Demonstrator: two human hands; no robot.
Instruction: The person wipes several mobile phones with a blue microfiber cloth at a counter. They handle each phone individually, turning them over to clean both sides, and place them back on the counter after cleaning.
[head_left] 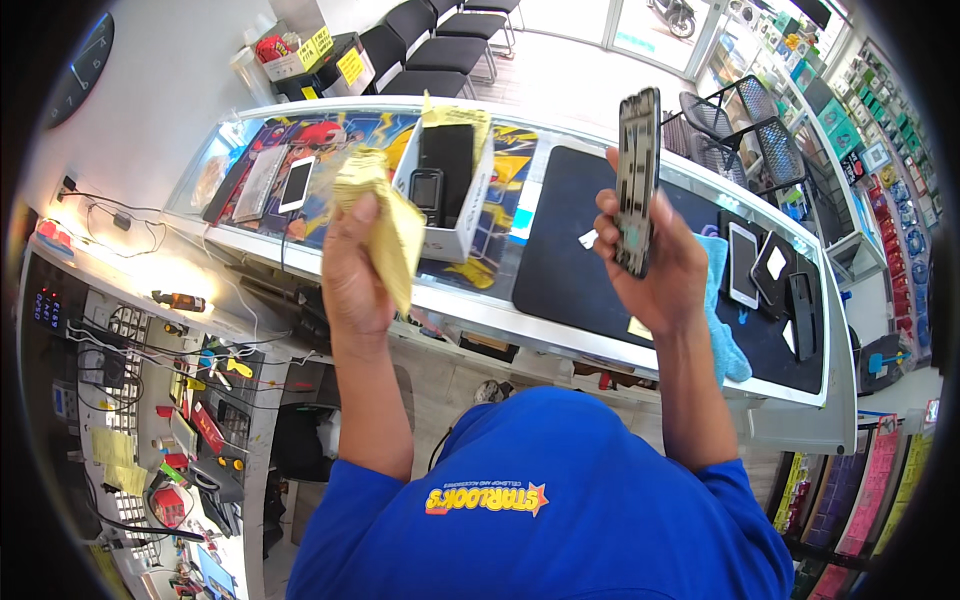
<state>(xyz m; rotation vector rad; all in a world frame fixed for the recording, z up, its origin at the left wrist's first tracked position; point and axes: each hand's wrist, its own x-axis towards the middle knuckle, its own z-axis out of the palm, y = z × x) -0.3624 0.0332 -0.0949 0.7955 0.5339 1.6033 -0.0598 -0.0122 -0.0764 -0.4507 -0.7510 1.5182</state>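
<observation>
At the far left a lower workbench (130, 330) carries tangled cables and small tools, too cluttered to count.

The left hand (352, 268) is raised above the front edge of the glass-topped table (560, 345), forearm coming up from the lower edge, back of the hand toward the camera. Its fingers are clenched around 1 yellow cloth (385, 220), which is crumpled, bunched above the fist and hanging in a fold to its right.

Behind that hand, on the table, lie 2 phones: 1 silver one (260, 183) and 1 white one (296, 184), side by side on a colourful mat. Just right of the cloth stands 1 open white box (452, 215) holding 1 small keypad phone (427, 193) and 1 large black phone (449, 160).

Further right, 1 black mat (560, 240) covers the table.

The right hand (650, 262) is lifted above this mat, forearm rising from the lower edge, wrist bent back. It grips the lower half of 1 phone frame (636, 175), held upright and edge-on to the camera; the frame is dark and thin, with its inner parts showing.

Right of the wrist 1 blue cloth (722, 320) hangs over the table's front edge. Beyond it lie 3 more phones (743, 264), near each other on the mat.
</observation>
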